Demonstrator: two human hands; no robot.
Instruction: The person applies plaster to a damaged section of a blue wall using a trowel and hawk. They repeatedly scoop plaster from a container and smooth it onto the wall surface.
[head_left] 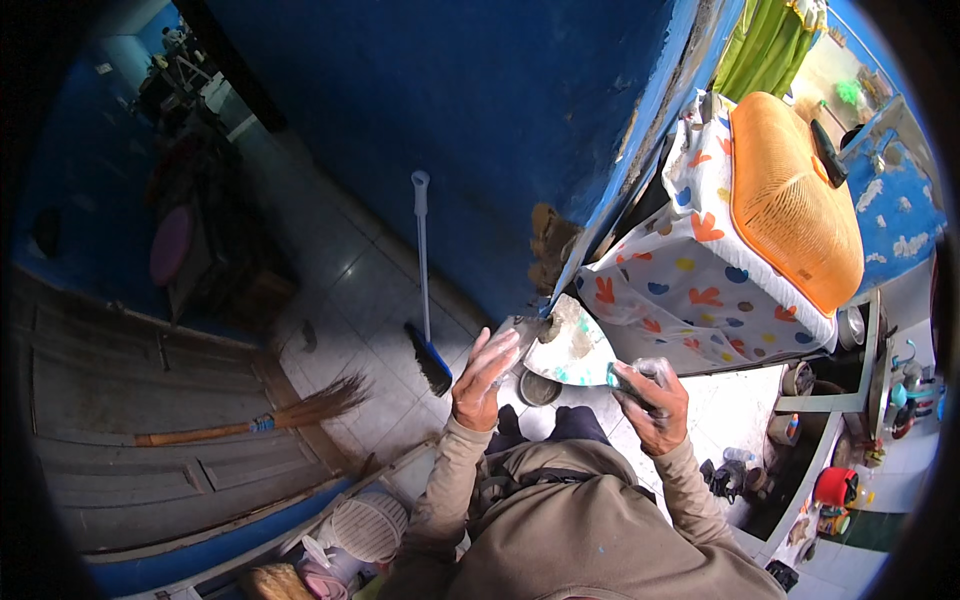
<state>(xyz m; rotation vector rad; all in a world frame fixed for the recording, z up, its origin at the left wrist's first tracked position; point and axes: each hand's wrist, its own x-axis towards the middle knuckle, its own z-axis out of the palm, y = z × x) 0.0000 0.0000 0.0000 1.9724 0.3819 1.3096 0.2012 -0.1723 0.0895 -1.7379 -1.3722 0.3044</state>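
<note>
My right hand [655,402], dusted with white, is closed on one edge of a white curved sheet [572,352] with green marks. A lump of grey paste [556,328] sits on the sheet's far left part, close to the lower end of the blue wall's corner. To the left, my left hand [484,382] is raised with its whitened fingers stretched out. A greyish patch shows just beyond its fingertips, and I cannot make out what it is. Below the sheet, a round metal bowl [540,388] stands on the floor by my feet.
A blue wall [450,110] with a flaking corner rises ahead. At right, an orange woven cover [800,200] sits on a patterned cloth [690,270]. A long-handled broom [423,260] leans at left, near a bristle broom [310,403] by a wooden door [130,410]. Shelves [825,403] stand right.
</note>
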